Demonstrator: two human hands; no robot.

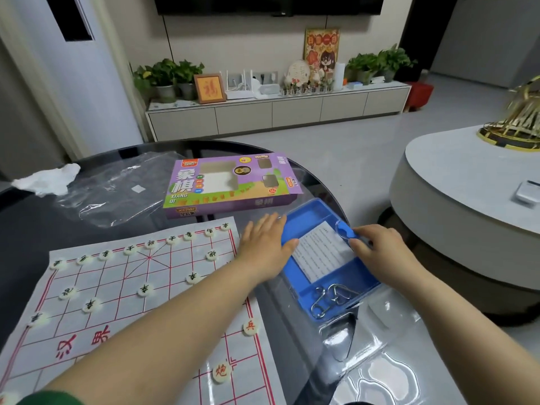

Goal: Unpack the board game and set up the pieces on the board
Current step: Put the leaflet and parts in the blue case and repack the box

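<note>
At the centre right of the frame a blue plastic compartment tray (309,217) lies on the dark round glass table (43,226). The left hand (264,244) rests flat with spread fingers against the tray's left rim, its grip wide and holding nothing. The right hand (380,247) pinches the tray's right rim, grip narrow on the plastic. A white printed paper leaflet (321,249) lies inside. Lower left, the white cloth game board with red lines (163,270) carries round cream pieces (193,277). Above sits the purple cardboard game box (230,185).
</note>
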